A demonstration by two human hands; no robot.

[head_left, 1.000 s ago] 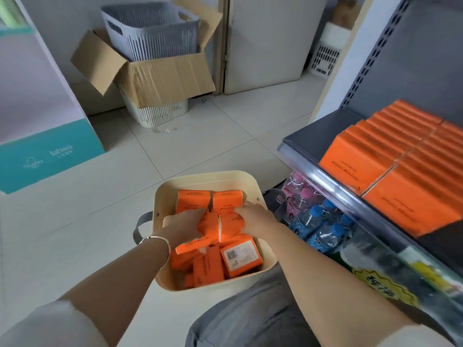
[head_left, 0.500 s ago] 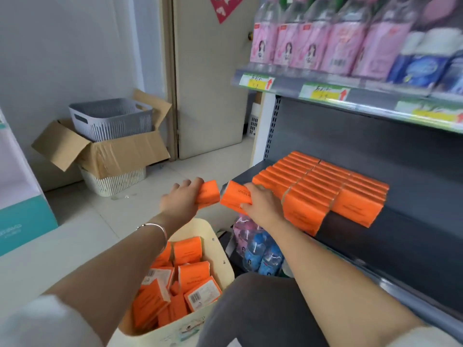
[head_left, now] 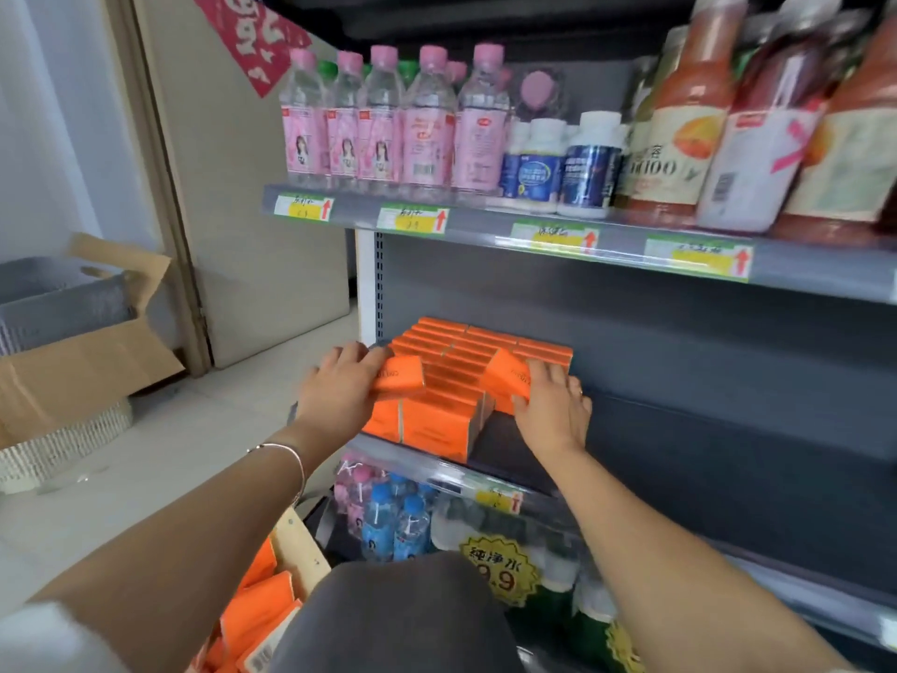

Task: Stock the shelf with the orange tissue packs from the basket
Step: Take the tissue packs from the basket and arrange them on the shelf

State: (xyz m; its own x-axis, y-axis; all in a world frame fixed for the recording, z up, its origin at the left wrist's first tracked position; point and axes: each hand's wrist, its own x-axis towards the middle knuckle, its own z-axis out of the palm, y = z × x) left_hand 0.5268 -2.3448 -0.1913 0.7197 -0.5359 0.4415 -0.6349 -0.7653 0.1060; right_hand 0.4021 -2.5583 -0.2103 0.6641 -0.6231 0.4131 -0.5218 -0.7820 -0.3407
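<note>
The step in hand seems to be the placing. The left hand (head_left: 340,388) grips one orange pack (head_left: 399,378), fingers curled over its top, at the left front of the stack (head_left: 446,361) already standing on the middle shelf (head_left: 500,442). The right hand (head_left: 556,412) holds a second pack (head_left: 507,381) against the right side of the stack, its fingers laid over it.

So two packs are in the hands, one in each. The stack is too blurred for me to count. I think the next move needs both packs turned in line with the rows, pushed in and then released.

More packs lie in the basket (head_left: 301,546) by the knee, their number hidden. Above, five pink-capped bottles (head_left: 388,138) stand in front.
</note>
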